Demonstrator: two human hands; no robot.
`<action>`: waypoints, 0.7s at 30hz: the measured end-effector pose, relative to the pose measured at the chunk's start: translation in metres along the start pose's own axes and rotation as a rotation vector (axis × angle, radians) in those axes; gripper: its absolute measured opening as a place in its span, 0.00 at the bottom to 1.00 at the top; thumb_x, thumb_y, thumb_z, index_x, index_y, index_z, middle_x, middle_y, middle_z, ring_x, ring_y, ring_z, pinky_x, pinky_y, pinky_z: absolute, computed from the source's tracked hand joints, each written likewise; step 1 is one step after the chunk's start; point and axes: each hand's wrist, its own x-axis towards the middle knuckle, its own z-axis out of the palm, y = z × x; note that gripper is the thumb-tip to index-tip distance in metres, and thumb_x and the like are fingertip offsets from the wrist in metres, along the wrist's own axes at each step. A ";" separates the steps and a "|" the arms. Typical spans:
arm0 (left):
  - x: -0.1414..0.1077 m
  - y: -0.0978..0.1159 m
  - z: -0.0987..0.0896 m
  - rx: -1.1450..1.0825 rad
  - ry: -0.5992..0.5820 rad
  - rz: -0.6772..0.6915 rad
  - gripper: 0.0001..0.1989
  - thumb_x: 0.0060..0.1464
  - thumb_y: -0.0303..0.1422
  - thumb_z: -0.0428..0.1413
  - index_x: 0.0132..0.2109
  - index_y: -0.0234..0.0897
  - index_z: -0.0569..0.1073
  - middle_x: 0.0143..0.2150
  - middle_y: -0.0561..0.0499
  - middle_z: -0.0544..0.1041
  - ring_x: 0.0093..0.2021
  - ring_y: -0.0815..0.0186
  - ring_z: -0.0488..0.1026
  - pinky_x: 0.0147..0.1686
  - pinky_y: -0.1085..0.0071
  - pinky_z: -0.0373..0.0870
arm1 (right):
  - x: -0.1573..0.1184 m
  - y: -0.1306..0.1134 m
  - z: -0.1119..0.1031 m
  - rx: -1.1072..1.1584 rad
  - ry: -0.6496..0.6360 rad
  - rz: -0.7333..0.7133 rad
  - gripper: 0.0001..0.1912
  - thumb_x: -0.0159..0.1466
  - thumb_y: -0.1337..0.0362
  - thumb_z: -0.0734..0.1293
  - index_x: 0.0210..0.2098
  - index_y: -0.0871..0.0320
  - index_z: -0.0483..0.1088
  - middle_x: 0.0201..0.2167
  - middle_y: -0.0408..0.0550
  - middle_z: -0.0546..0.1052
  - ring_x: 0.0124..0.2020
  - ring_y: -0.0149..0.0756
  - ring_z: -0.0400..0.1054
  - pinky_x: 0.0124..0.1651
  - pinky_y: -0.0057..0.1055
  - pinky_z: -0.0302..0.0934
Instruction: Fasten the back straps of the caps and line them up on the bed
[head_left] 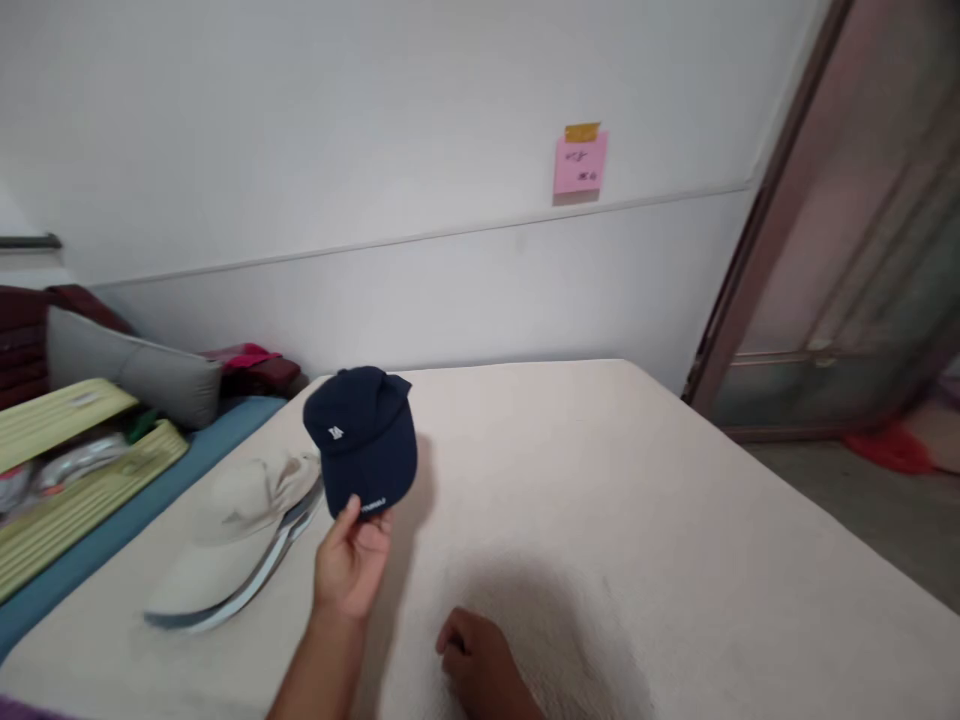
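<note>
A navy baseball cap (360, 430) with small white lettering on its crown and brim is held up over the table. My left hand (352, 560) grips it by the brim edge, thumb on top and fingers beneath. My right hand (476, 650) is low in front of me, above the pale cover, its fingers curled into a loose fist with nothing visible in them. Left of the cap lies a cream wide-brimmed hat (240, 500) with a bow, on top of other pale and dark-edged brims (225, 590); these are somewhat blurred.
The table (600, 480) has a cream cloth. On the left, a blue surface (247, 425) carries a grey cushion (142, 365) and a yellow-green basket (161, 455) with bagged items. A pink note (580, 165) is taped to the white wall. A framed door (825, 250) stands at right.
</note>
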 end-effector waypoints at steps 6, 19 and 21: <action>-0.043 -0.089 -0.006 -0.085 -0.083 -0.350 0.17 0.58 0.19 0.47 0.42 0.38 0.78 0.38 0.46 0.82 0.38 0.65 0.79 0.37 0.71 0.75 | 0.017 -0.002 -0.034 0.623 0.108 0.173 0.02 0.49 0.69 0.59 0.21 0.58 0.61 0.12 0.38 0.62 0.14 0.27 0.56 0.20 0.25 0.47; -0.087 -0.118 -0.028 0.249 -0.249 -0.523 0.23 0.44 0.16 0.60 0.45 0.44 0.78 0.43 0.49 0.81 0.44 0.60 0.77 0.43 0.68 0.74 | -0.007 -0.008 -0.156 1.311 0.138 -0.085 0.24 0.62 0.45 0.59 0.40 0.59 0.71 0.38 0.51 0.77 0.41 0.37 0.71 0.43 0.33 0.61; -0.092 -0.112 -0.029 0.317 -0.366 -0.578 0.26 0.41 0.17 0.62 0.48 0.43 0.77 0.46 0.47 0.80 0.49 0.55 0.75 0.47 0.63 0.71 | -0.005 -0.012 -0.167 1.382 0.115 -0.108 0.22 0.62 0.48 0.60 0.44 0.58 0.71 0.44 0.50 0.77 0.47 0.38 0.69 0.50 0.35 0.60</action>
